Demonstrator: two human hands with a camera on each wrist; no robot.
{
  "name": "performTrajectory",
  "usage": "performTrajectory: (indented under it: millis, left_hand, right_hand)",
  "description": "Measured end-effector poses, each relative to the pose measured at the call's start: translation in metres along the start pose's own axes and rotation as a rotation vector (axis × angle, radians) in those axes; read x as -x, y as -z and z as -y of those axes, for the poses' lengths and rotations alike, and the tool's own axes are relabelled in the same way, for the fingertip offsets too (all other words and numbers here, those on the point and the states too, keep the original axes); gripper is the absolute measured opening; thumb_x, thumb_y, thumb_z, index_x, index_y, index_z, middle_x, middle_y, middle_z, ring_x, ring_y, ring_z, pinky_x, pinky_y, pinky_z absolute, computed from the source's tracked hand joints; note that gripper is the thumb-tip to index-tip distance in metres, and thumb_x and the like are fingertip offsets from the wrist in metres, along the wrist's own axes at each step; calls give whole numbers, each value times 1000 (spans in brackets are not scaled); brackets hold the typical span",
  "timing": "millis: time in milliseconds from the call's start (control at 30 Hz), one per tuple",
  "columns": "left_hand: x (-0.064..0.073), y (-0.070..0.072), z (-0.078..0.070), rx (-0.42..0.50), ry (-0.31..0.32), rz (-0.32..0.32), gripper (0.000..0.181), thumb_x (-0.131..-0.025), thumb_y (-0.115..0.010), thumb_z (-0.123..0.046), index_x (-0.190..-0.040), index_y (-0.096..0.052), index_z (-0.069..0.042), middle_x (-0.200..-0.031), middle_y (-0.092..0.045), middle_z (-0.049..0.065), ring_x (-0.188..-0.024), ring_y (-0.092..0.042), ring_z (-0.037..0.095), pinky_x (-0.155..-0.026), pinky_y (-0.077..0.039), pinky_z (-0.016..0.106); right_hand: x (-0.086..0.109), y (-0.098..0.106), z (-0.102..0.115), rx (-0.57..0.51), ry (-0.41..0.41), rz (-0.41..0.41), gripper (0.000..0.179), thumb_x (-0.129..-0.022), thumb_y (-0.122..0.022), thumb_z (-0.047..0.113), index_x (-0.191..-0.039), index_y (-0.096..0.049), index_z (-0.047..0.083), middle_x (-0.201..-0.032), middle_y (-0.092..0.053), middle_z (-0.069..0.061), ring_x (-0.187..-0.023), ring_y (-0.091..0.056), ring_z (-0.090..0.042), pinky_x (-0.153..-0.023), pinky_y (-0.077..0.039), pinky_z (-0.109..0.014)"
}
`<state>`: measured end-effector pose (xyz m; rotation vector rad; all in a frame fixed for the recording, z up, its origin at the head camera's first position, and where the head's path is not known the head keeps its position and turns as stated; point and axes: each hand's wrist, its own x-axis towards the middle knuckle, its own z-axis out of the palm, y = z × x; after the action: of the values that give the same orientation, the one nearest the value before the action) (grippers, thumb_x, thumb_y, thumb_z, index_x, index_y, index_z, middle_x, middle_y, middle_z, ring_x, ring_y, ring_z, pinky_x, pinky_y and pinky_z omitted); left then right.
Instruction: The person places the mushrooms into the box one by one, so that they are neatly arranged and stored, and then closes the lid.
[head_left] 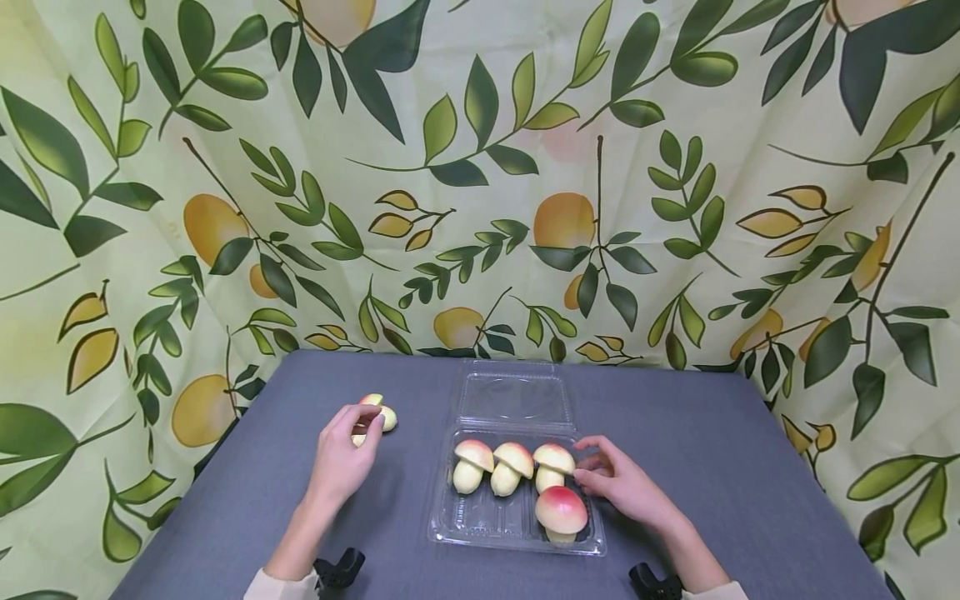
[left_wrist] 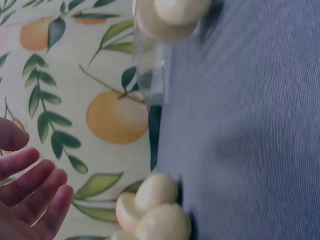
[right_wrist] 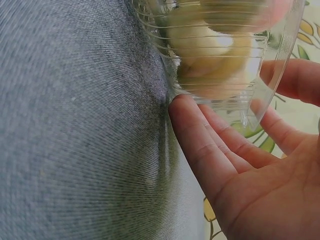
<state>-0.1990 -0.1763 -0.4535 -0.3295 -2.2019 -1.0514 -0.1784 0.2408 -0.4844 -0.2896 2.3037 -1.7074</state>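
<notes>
My left hand (head_left: 343, 457) hovers at the left, next to loose mushroom-shaped pieces (head_left: 388, 418) with pale stems and red-tinged caps. In the left wrist view its fingers (left_wrist: 42, 172) are loosely bent and apart from those pieces (left_wrist: 162, 220). A clear plastic container (head_left: 480, 531) lies in the middle with its lid folded back. Inside it, three mushroom-shaped pieces (head_left: 512, 469) lie in a back row, and one red-capped piece (head_left: 561, 510) sits front right. My right hand (head_left: 628, 487) is at the container's right side; its extended fingers (right_wrist: 200, 145) touch the outer wall in the right wrist view.
The transparent lid (head_left: 516, 400) lies flat behind the container. A blue-grey cloth (head_left: 660, 417) covers the table. A fruit-and-leaf patterned curtain (head_left: 480, 208) hangs behind and along both sides. Black wrist mounts (head_left: 341, 568) show near both sleeves.
</notes>
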Motion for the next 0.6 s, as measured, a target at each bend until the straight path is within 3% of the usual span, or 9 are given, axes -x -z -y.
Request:
performTrajectory:
  millis: [400, 600]
  left_hand:
    - [0, 19, 26, -82, 142, -17, 9, -92, -71, -3, -100, -73, 2, -91, -68, 8, -82, -64, 20, -75, -47, 12]
    - [4, 24, 31, -136, 193, 11, 11, -94, -70, -7, -102, -73, 0, -95, -68, 10, -84, -66, 25, -78, -53, 29]
  right_hand:
    - [0, 0, 0, -3, -4, -10, 49, -98, -68, 15, -137, -44, -2, -109, -65, -17, -98, -67, -30, -78, -57, -31]
    - [0, 0, -1, -9, -8, -9, 48, -98, -68, 15, -137, -45, -1, -109, -65, -17, -98, -67, -30, -79, -57, -32]
